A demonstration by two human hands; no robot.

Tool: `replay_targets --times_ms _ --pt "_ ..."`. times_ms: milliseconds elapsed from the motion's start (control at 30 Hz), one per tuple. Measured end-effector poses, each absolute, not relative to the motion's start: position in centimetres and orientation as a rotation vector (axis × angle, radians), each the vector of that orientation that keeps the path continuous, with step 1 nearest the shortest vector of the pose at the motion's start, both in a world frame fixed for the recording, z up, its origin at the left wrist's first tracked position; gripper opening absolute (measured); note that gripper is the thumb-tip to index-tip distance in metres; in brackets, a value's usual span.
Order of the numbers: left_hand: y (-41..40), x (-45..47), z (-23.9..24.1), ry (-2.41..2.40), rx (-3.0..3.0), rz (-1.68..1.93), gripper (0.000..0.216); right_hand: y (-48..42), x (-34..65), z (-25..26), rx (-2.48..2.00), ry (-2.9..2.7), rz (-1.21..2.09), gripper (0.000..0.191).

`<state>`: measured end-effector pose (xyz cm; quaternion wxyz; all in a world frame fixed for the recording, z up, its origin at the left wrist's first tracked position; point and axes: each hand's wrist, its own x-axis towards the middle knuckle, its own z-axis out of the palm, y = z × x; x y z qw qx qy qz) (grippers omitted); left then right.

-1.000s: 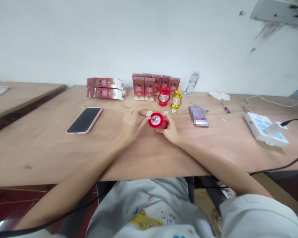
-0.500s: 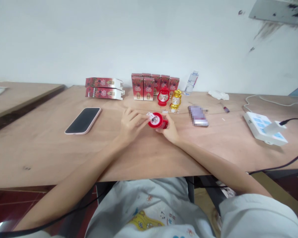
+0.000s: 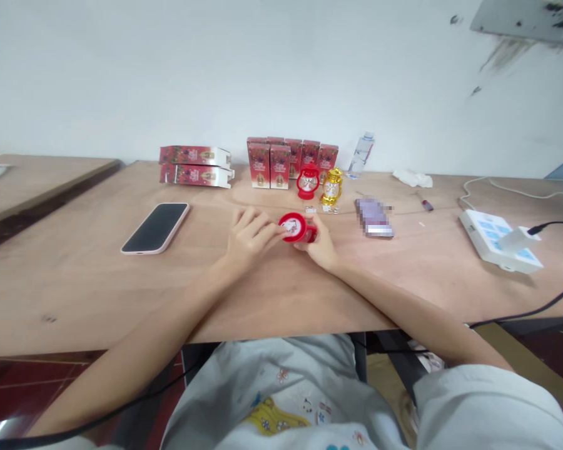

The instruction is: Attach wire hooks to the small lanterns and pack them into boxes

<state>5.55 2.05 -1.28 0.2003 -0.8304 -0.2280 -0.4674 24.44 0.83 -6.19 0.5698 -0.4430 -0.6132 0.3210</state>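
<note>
My right hand [image 3: 323, 247] is wrapped round a small red lantern [image 3: 304, 232] lying on its side, its round base turned towards me and to the left. At the base, the thumb and fingers of my left hand [image 3: 253, 239] are pinched on a small white battery cover [image 3: 289, 226], which lies over the white centre inside the red rim. My fingertips partly hide the cover, so I cannot tell whether it is seated. Behind my right hand stand another red lantern [image 3: 308, 182] and a gold lantern [image 3: 331, 187], both upright. Several small white pieces [image 3: 329, 209] lie in front of them.
Several red printed boxes [image 3: 279, 166] stand by the wall, and two more boxes [image 3: 196, 175] lie stacked on their sides. A phone [image 3: 156, 229] rests at left, another blurred phone [image 3: 374, 217] at right. Further right are a bottle [image 3: 361, 155], tissue [image 3: 413, 179] and power strip [image 3: 490, 240].
My left hand has brought the white cover from the edge of the lantern's base down over its centre, hiding the dark recess seen before. My right hand keeps its hold on the lantern.
</note>
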Motion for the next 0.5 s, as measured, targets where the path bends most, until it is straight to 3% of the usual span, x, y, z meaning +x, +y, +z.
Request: replay_targets --times_ms 267,500 --pt "1.81 5.58 -1.06 -0.457 -2.207 -1.269 0.007 0.70 24.35 -6.15 -1.043 -1.430 0.756 0.052" --pt "1.36 5.74 -1.06 -0.527 -2.237 -1.327 0.005 0.81 24.40 -6.19 -1.023 -1.429 0.766 0.053"
